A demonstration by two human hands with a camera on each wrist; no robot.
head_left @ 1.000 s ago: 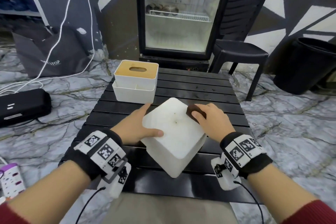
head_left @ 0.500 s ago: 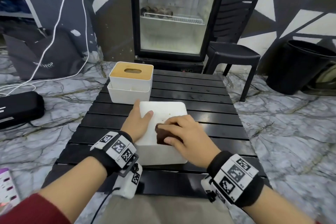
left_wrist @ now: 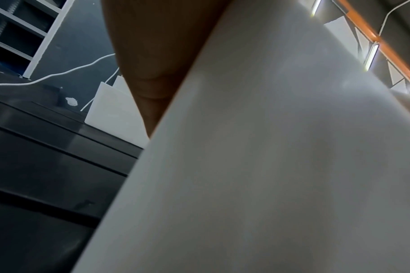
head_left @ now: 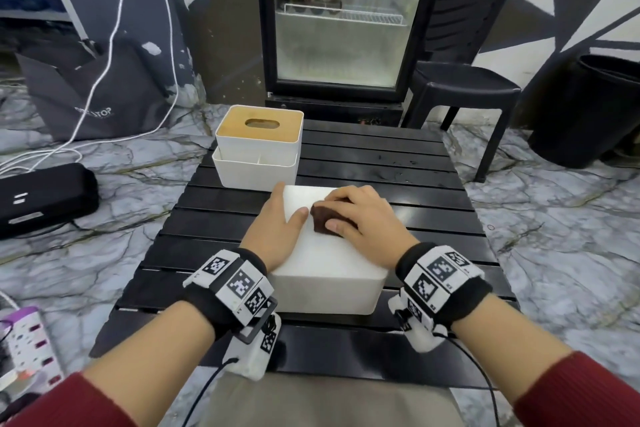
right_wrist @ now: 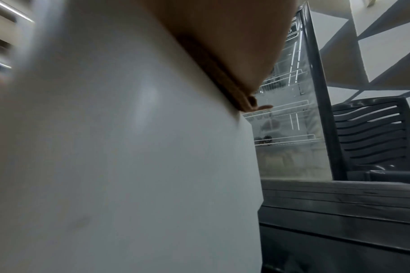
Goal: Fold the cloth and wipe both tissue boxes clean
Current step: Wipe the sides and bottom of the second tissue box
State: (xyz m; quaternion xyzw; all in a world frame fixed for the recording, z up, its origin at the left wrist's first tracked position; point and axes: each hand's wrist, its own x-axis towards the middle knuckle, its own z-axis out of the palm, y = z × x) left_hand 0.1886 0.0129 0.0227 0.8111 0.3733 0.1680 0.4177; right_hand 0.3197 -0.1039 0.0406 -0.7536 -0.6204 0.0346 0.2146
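now left hand (head_left: 277, 232) flat, steadying white tissue box (head_left: 329, 281); right hand (head_left: 360, 222) curled, pressing brown cloth (head_left: 323, 222) on it

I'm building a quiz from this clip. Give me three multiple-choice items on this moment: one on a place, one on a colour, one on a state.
1. Where is the tissue box with the wooden lid?
A. at the table's far left
B. on the chair
C. on the floor

2. What colour is the folded cloth?
A. white
B. dark brown
C. yellow

3. What is the left hand doing?
A. hanging off the table
B. lifting the far box
C. resting on the near white box

Answers:
1 A: it stands on the black slatted table, beyond the near box.
2 B: it shows dark brown under the right hand.
3 C: its palm lies on the box's top left edge.
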